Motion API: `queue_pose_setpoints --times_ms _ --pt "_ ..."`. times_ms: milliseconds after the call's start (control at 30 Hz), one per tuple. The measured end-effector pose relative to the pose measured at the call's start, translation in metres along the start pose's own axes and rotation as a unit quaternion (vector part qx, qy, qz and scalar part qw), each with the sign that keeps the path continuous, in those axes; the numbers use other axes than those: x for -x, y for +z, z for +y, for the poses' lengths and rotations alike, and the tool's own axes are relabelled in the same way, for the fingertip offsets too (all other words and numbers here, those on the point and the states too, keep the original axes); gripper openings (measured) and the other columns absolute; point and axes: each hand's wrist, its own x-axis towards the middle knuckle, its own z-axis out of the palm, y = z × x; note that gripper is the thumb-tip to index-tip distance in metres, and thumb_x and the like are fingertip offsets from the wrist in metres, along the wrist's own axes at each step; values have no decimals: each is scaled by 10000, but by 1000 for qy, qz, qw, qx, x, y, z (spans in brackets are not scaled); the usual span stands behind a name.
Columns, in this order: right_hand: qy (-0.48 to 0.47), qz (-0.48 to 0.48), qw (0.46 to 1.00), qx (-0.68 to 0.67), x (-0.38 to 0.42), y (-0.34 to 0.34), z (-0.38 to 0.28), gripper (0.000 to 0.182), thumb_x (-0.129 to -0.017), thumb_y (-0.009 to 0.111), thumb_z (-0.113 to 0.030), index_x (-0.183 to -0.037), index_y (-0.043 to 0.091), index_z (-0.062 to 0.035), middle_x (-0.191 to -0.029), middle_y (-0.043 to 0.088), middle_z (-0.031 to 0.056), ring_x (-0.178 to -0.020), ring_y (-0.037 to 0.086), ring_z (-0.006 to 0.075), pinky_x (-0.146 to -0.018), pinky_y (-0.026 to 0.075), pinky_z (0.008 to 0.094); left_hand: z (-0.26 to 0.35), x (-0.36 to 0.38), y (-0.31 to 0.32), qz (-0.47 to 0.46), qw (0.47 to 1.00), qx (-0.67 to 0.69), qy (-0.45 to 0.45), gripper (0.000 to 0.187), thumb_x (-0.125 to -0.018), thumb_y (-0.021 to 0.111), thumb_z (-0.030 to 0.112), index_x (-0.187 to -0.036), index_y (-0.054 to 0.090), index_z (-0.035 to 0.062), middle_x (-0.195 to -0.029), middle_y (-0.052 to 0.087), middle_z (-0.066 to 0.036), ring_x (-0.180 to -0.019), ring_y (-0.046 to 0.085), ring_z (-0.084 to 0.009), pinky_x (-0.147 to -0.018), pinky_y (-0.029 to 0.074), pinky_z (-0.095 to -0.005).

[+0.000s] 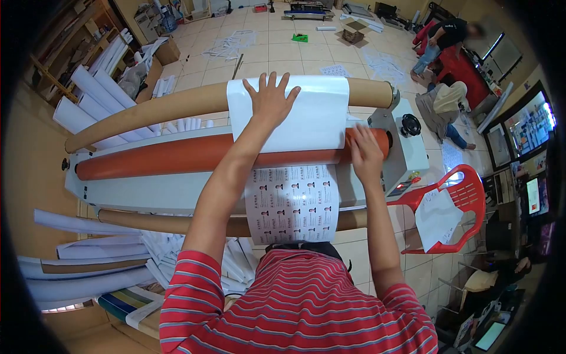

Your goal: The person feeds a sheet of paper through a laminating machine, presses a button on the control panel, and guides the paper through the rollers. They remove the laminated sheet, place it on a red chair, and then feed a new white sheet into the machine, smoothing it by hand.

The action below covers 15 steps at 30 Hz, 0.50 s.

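My left hand (pixel 272 101) lies spread on a glossy white film (pixel 312 109) that wraps over a long cardboard tube (pixel 159 112). Below that runs the red-brown roller (pixel 165 156) of a laminating machine (pixel 147 192). My right hand (pixel 367 152) is over the roller's right end, at the film's right edge, its fingers smeared by motion. Out of the roller's near side hangs a printed sheet (pixel 292 203) with rows of small portraits and text, reaching down to my waist. A black knob (pixel 411 124) sits on the machine's right end housing.
Rolls of white material (pixel 97 97) stand at the left, with more rolls (pixel 88 274) below. A red plastic chair (pixel 471 194) holding white paper is at the right. Two people (pixel 445 103) sit at the upper right. An open cardboard box (pixel 354 35) rests on the tiled floor.
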Motion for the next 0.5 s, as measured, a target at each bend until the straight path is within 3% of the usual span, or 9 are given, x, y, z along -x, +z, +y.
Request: queue_pose_setpoints --times_ms 233,500 --pt "-118 -90 985 85 -100 60 2 368 -920 562 -198 -1259 571 -55 -1308 576 123 -1264 482 358 -1063 392 461 1 -1 -1 11 1000 -5 17 589 -972 349 563 -1406 456 181 -1442 432 -130 -1372 321 -339 -1061 61 -738" --pt "-91 -123 982 109 -118 79 7 380 -941 540 -264 -1254 577 -52 -1298 584 129 -1249 498 357 -1062 386 491 -1 -13 -6 -41 999 14 13 607 -967 333 578 -1424 428 190 -1447 435 -124 -1372 340 -329 -1067 91 -724"
